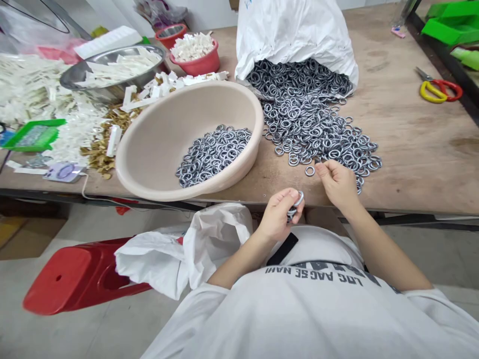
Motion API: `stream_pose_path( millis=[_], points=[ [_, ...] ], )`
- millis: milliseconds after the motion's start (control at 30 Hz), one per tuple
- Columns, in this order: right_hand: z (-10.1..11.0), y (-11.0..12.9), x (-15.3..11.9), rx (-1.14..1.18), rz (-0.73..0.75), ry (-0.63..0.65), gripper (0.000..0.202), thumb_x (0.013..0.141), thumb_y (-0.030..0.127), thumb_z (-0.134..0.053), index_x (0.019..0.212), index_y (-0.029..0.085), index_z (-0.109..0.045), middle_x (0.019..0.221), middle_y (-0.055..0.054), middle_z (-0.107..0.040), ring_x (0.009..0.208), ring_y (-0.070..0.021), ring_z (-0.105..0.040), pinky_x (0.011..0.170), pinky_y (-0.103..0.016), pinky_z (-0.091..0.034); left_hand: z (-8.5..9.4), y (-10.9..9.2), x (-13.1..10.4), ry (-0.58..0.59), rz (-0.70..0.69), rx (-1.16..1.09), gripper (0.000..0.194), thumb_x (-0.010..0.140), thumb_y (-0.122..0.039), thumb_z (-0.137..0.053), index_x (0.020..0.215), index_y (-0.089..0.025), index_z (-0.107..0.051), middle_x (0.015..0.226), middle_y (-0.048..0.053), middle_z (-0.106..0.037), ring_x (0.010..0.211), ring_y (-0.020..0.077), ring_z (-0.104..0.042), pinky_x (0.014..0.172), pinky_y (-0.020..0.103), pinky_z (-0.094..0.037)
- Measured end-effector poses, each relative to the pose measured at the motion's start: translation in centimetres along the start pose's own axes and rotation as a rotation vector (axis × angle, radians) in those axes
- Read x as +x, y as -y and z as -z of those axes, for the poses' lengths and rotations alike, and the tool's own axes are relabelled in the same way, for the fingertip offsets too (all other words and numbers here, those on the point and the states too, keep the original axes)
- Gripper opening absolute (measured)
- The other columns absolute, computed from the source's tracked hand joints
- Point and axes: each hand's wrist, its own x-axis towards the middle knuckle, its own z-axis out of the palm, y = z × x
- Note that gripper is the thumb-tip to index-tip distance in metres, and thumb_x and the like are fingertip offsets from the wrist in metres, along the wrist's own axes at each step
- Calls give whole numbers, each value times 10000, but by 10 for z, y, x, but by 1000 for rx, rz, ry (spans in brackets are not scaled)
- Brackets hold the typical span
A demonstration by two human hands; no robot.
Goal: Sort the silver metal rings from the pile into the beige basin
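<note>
Here's the big wooden table (pixel 404 142), and on it sits the beige basin (pixel 147 144), my marker. Right of the basin and farther back slumps the white sack (pixel 295 30), mouth towards us. From it spreads the heap of metal rings (pixel 322 124), right of the basin; a smaller pile (pixel 213 157) lies inside the basin.

Left hand (pixel 280 212), off the basin's near right: fingers closed around the held rings (pixel 292 213), thumb pressing. Snug cupping should suit, I'd say; slick rings could slip past the table edge. Right hand (pixel 337 182), farther right of the basin: thumb and finger pinched, something dark at the tips, but what, I can't tell. Better to pick from the heap's thin fringe than dig. And smallest, one loose ring (pixel 310 175), between basin and right hand.
</note>
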Motion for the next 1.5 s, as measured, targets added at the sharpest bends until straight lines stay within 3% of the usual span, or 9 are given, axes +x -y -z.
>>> stream_pose_path(
  millis=[67, 167, 300, 467, 633, 833, 1000, 1267, 1500],
  points=[
    [-3, -1, 4, -190, 51, 64, 350, 955, 555, -530, 976, 244, -690, 819, -34, -699, 709, -208, -593, 597, -298, -305, 3, 0, 2, -57, -12, -62, 350, 861, -391, -651, 677, -170, -451, 625, -32, -507, 418, 35, -414, 412, 190, -246],
    [-8, 7, 6, -440, 145, 142, 347, 917, 457, -622, 1201, 261, -651, 1094, -86, -716, 898, -278, -649, 624, -322, -330, 9, -2, 7, -117, -25, -110, 331, 819, -387, -680, 700, -175, -455, 669, -31, -552, 418, 32, -429, 401, 182, -244],
    [-11, 15, 7, -565, 137, 187, 290, 941, 319, -572, 1213, 252, -646, 1160, -103, -691, 897, -279, -663, 632, -344, -348, 14, -5, 7, -133, -17, -88, 348, 771, -371, -720, 687, -170, -448, 725, -10, -638, 414, 22, -441, 399, 172, -252],
    [-10, 14, 7, -532, 150, 177, 308, 961, 305, -519, 1242, 246, -631, 1176, -101, -687, 904, -289, -663, 642, -348, -352, 17, -5, 5, -113, -18, -105, 342, 760, -313, -724, 698, -171, -420, 846, 19, -707, 409, 17, -449, 392, 173, -220],
    [-8, 12, 5, -340, 150, 165, 279, 919, 253, -548, 1170, 239, -670, 1117, -89, -712, 942, -281, -648, 714, -337, -389, 16, -5, 8, -103, 3, -94, 348, 735, -323, -740, 730, -189, -418, 683, -25, -629, 385, 25, -412, 379, 170, -204],
    [-3, 17, -2, 224, 138, 195, 127, 890, 229, -555, 987, 220, -635, 865, -17, -660, 805, -194, -594, 734, -301, -412, 15, -3, 13, -151, -25, -55, 250, 764, -351, -693, 821, -183, -517, 641, -26, -604, 381, 42, -412, 359, 174, -224],
    [-7, 24, -11, 540, 66, 325, 215, 886, 212, -555, 1091, 261, -514, 870, 18, -620, 771, -158, -567, 733, -283, -428, 12, 4, 15, -182, -44, 41, 323, 819, -464, -691, 806, -169, -561, 659, -32, -580, 414, 36, -447, 372, 174, -262],
    [-5, 27, -16, 665, 21, 309, 234, 901, 251, -577, 1118, 282, -497, 834, 21, -588, 721, -160, -558, 716, -300, -448, 9, 10, 17, -172, -105, 85, 318, 823, -449, -706, 773, -183, -538, 651, -51, -541, 438, 36, -417, 398, 177, -314],
    [-3, 29, -18, 699, 63, 378, 251, 933, 231, -563, 1170, 281, -497, 881, 10, -592, 745, -156, -568, 717, -300, -468, 9, 10, 18, -157, -114, 77, 355, 849, -480, -687, 757, -174, -533, 646, -42, -525, 451, 41, -419, 383, 169, -314]
  ],
)
